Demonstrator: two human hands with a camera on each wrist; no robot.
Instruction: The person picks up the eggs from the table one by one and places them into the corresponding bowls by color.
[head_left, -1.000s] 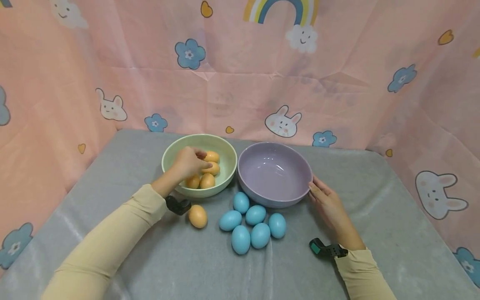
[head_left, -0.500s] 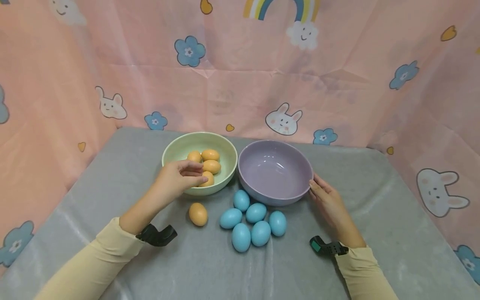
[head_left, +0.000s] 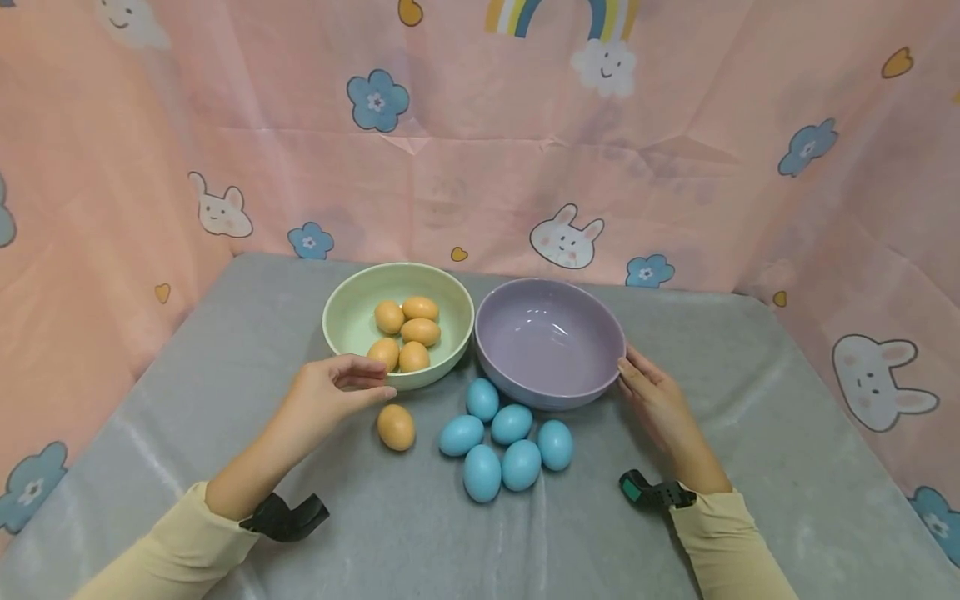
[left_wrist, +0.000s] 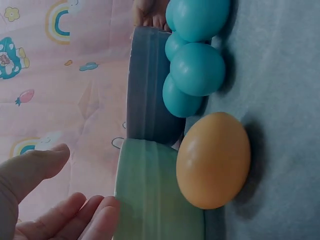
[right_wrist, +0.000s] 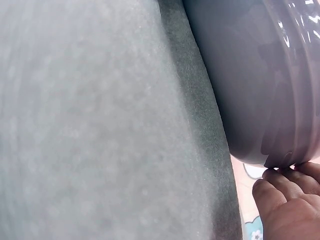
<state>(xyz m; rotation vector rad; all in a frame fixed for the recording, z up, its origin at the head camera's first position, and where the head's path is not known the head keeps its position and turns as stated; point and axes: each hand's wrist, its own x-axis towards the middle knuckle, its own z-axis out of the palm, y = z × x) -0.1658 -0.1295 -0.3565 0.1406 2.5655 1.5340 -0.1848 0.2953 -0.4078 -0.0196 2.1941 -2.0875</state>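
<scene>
My left hand (head_left: 333,392) hovers just in front of the green bowl (head_left: 341,321), above and left of a loose yellow-orange egg (head_left: 396,427). Nothing is between its thumb and fingers, which stand apart in the left wrist view. Several yellow-orange eggs (head_left: 421,332) lie inside the green bowl. With its fingertips, my right hand (head_left: 663,408) touches the right side of the purple bowl (head_left: 551,342); the right wrist view shows those fingers (right_wrist: 282,187) fairly straight against the wall. No eggs are in the purple bowl. Several blue eggs (head_left: 482,473) lie clustered before it.
Both bowls stand side by side, nearly touching, on a table with a grey cloth (head_left: 585,533). A pink patterned curtain (head_left: 465,183) encloses the back and sides. Each wrist wears a black strap with a camera (head_left: 285,517).
My left hand has come out of the green bowl toward me and left, leaving an egg inside. The right hand stays at the purple bowl. The loose eggs keep their places.
</scene>
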